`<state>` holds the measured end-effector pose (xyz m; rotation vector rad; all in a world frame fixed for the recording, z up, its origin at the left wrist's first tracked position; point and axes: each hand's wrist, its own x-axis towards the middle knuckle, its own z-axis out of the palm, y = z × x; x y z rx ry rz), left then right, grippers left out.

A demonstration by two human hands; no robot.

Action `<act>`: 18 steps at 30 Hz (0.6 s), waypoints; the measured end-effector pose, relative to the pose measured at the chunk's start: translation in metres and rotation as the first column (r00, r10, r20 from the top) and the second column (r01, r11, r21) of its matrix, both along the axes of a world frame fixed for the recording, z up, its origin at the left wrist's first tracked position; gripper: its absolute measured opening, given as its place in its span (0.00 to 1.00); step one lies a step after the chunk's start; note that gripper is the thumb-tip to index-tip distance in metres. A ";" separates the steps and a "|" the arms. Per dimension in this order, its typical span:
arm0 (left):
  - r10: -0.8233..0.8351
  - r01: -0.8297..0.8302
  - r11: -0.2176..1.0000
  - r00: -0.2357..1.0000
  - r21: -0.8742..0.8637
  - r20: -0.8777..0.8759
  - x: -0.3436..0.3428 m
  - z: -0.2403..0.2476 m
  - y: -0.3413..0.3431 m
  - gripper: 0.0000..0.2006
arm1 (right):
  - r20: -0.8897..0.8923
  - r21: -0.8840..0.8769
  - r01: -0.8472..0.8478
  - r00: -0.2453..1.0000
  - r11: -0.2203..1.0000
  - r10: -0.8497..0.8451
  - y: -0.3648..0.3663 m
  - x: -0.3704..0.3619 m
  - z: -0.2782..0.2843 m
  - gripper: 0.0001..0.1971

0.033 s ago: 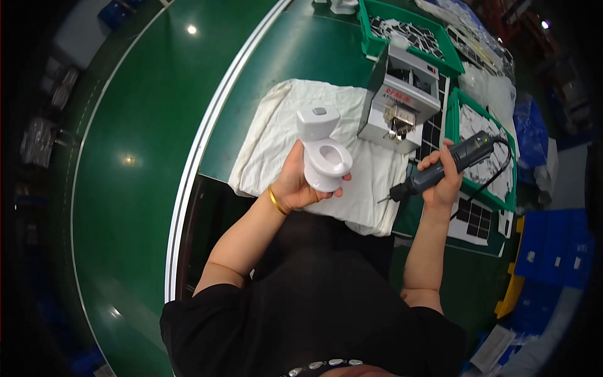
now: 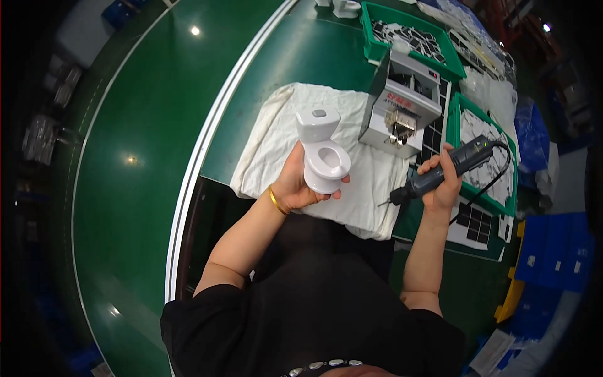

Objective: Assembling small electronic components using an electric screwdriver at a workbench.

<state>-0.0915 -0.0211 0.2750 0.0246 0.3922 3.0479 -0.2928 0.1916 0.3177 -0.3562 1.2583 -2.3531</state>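
My left hand is shut around the base of a small white toilet-shaped model and holds it upright above a white cloth. A gold bangle sits on that wrist. My right hand grips a dark electric screwdriver. Its bit points down and left, toward the model but apart from it. A black cable runs off the tool's rear end.
A grey box-shaped machine stands just behind the cloth. Two green trays of small parts lie behind and to the right. A wide green conveyor belt curves along the left. Blue crates stand at the right.
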 end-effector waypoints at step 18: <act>0.620 -0.370 0.475 0.784 -0.798 0.006 -0.129 0.019 -0.191 0.25 | 0.185 0.147 0.015 0.982 0.989 -0.042 -0.002 -0.022 -0.015 0.13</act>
